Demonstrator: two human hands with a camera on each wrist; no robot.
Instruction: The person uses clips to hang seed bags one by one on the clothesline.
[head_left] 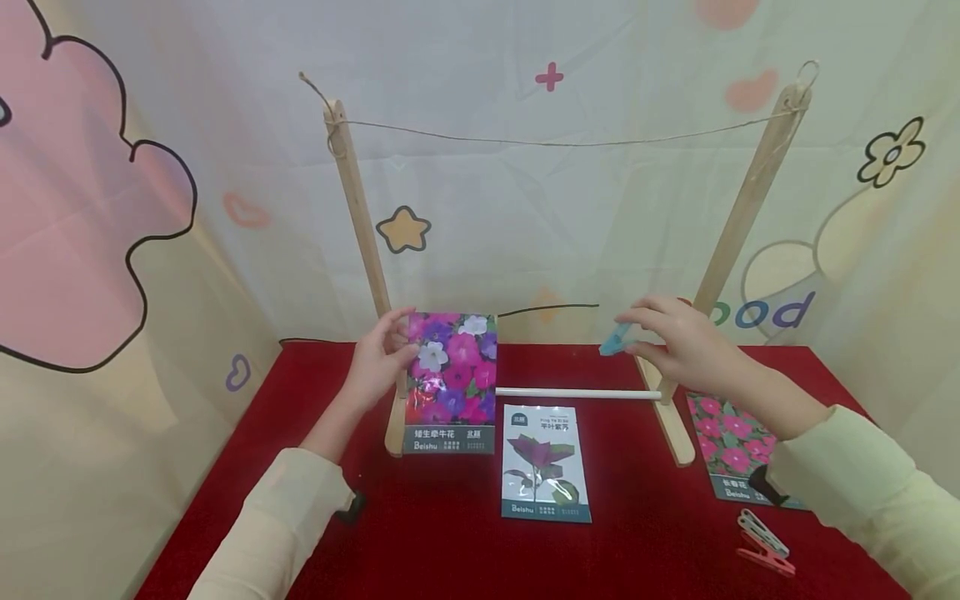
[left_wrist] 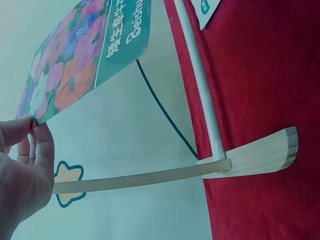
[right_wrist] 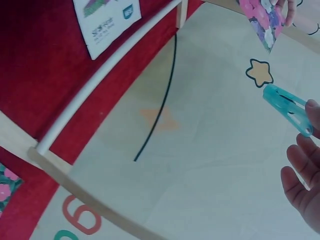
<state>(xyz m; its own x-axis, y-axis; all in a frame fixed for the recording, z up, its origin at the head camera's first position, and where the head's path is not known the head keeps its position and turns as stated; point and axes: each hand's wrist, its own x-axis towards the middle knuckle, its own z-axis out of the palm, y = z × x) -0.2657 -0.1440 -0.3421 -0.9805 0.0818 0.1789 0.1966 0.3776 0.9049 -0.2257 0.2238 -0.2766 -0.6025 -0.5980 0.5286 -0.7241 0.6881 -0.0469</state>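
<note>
In the head view my left hand point(head_left: 381, 357) pinches the upper left edge of a seed packet point(head_left: 453, 367) printed with pink, purple and white flowers. The left wrist view has thumb and finger at the corner of that packet point(left_wrist: 75, 60), which is off the table. A blue clothespin point(head_left: 616, 340) is held between thumb and fingers of my right hand point(head_left: 671, 337). In the right wrist view the clothespin point(right_wrist: 287, 110) points away from the fingertips. Above both hands, a twine line point(head_left: 555, 143) hangs between two wooden posts.
A white seed packet point(head_left: 546, 462) with a purple-leaved plant lies on the red cloth point(head_left: 420, 533). A pink-flowered packet point(head_left: 731, 442) lies at right, partly behind my right arm. Nearby are a white clothespin point(head_left: 763, 533) and a red clothespin point(head_left: 767, 560). A white rod point(head_left: 577, 393) joins the post feet.
</note>
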